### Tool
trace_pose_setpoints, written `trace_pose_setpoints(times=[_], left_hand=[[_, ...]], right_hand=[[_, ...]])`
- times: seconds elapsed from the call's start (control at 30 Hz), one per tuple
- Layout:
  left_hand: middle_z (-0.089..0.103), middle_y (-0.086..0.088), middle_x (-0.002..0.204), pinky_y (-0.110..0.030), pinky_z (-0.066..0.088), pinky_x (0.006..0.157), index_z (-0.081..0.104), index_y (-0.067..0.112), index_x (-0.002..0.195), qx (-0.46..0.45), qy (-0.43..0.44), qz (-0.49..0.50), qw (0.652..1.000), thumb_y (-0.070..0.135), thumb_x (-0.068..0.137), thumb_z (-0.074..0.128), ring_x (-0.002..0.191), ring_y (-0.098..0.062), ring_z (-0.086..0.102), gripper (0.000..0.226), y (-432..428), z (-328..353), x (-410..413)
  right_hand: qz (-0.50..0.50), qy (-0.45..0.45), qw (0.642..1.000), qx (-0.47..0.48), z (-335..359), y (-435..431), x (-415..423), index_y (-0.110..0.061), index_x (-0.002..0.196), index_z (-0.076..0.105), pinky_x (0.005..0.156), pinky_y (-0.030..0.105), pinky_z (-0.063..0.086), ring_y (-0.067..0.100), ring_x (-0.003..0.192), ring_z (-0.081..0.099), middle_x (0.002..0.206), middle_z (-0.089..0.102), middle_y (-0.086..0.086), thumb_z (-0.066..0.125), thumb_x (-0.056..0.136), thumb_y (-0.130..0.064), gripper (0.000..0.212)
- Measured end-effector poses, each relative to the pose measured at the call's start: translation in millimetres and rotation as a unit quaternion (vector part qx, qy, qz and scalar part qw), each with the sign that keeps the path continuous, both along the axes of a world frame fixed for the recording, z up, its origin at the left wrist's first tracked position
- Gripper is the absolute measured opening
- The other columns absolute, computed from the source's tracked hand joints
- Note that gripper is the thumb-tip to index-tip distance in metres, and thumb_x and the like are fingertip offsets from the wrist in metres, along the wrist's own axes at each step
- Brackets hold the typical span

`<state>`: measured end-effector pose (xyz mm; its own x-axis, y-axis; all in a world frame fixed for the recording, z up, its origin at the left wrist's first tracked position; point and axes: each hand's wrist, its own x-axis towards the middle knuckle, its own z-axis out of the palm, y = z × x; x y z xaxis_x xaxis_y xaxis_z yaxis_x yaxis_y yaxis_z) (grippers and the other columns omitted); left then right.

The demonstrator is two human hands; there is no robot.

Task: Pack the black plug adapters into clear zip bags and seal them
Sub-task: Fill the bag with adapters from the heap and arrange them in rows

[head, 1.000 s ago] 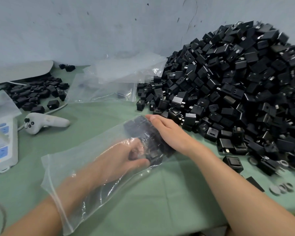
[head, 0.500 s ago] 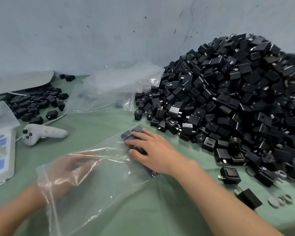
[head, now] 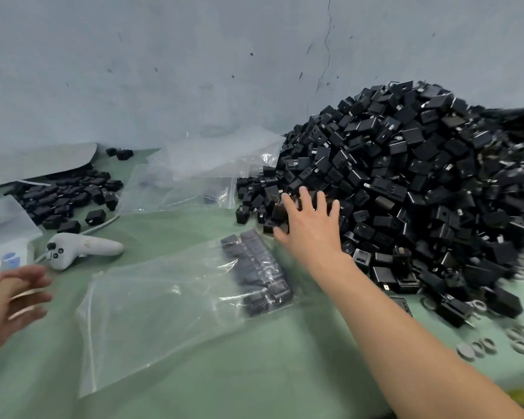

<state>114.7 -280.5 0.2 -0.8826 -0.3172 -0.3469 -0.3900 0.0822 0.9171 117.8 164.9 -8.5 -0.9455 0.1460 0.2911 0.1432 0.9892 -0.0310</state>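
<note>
I see my right hand (head: pixel 310 225) spread flat on the heap of black plug adapters (head: pixel 406 189). My left hand (head: pixel 9 300), blurred and cut off at the frame edge, is loose-fingered and empty.

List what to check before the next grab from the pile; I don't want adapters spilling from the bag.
1. Bag lies flat on the table: ok.
2. Adapters inside it sit at the end near the pile: ok.
3. Bag mouth sealed: cannot tell.
4. Right hand touches the pile, fingers spread: ok.
5. Left hand holds nothing: ok.
</note>
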Motion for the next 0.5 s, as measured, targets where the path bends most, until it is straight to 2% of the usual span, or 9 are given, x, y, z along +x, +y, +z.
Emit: trace_pose_setpoints(times=[0.07,0.13,0.2,0.23,0.3,0.4,0.5], left_hand=[[0.057,-0.003,0.04,-0.016,0.041,0.029,0.059,0.022,0.075,0.01,0.02,0.007,1.0,0.015,0.108,0.026,0.029,-0.005,0.051,0.047,9.1,5.3,3.5],[0.063,0.009,0.047,-0.014,0.045,0.034,0.056,0.021,0.084,0.001,0.054,0.016,0.998,0.01,0.106,0.03,0.036,-0.002,0.056,0.036,18.9,8.8,10.5],[0.066,0.013,0.053,-0.014,0.048,0.038,0.058,0.02,0.089,-0.008,0.086,0.003,0.996,0.005,0.105,0.032,0.042,0.0,0.06,0.035,24.6,5.4,18.0],[0.068,0.011,0.058,-0.014,0.05,0.04,0.06,0.021,0.09,-0.015,0.095,-0.004,0.995,0.004,0.104,0.032,0.044,0.0,0.062,0.035,28.1,2.6,19.3],[0.071,0.007,0.067,-0.015,0.051,0.042,0.063,0.021,0.09,-0.029,0.107,-0.01,0.994,0.004,0.103,0.035,0.048,-0.001,0.064,0.035,35.4,-4.2,18.4],[0.073,0.01,0.068,-0.018,0.054,0.048,0.068,0.02,0.089,-0.049,0.119,-0.019,0.992,0.006,0.101,0.041,0.054,-0.004,0.066,0.032,44.8,-12.9,16.2],[0.075,0.01,0.074,-0.029,0.05,0.064,0.072,0.021,0.087,-0.068,0.13,-0.026,0.989,0.01,0.1,0.045,0.067,-0.011,0.065,0.032,50.0,-17.6,14.6]], right_hand=[[-0.011,-0.005,1.0,0.019,-9.1,9.7,1.9,-0.025,0.146,0.038,0.112,0.053,0.029,0.041,0.137,0.035,0.157,0.03,0.013,0.046,0.097,-0.056,0.059],[0.013,0.028,0.998,0.049,-19.2,9.6,9.9,-0.025,0.131,0.052,0.093,0.046,0.043,0.032,0.113,0.053,0.14,0.045,0.011,0.051,0.094,-0.052,0.046],[0.044,0.031,0.997,0.063,-25.9,7.0,16.2,-0.025,0.125,0.055,0.079,0.042,0.044,0.028,0.093,0.059,0.129,0.048,0.01,0.055,0.092,-0.049,0.041],[0.053,0.027,0.996,0.063,-27.3,7.4,16.8,-0.025,0.126,0.055,0.076,0.041,0.044,0.028,0.091,0.058,0.13,0.047,0.01,0.055,0.092,-0.049,0.041],[0.054,0.02,0.996,0.064,-27.4,11.0,13.5,-0.025,0.128,0.054,0.074,0.04,0.044,0.029,0.09,0.059,0.135,0.043,0.01,0.05,0.093,-0.053,0.045],[0.047,0.018,0.996,0.074,-26.9,14.2,5.8,-0.025,0.127,0.053,0.075,0.039,0.044,0.026,0.087,0.061,0.136,0.04,0.009,0.046,0.095,-0.058,0.047],[0.063,0.02,0.995,0.074,-28.8,9.4,3.4,-0.026,0.129,0.053,0.075,0.039,0.045,0.025,0.081,0.06,0.128,0.044,0.01,0.045,0.094,-0.06,0.05]])
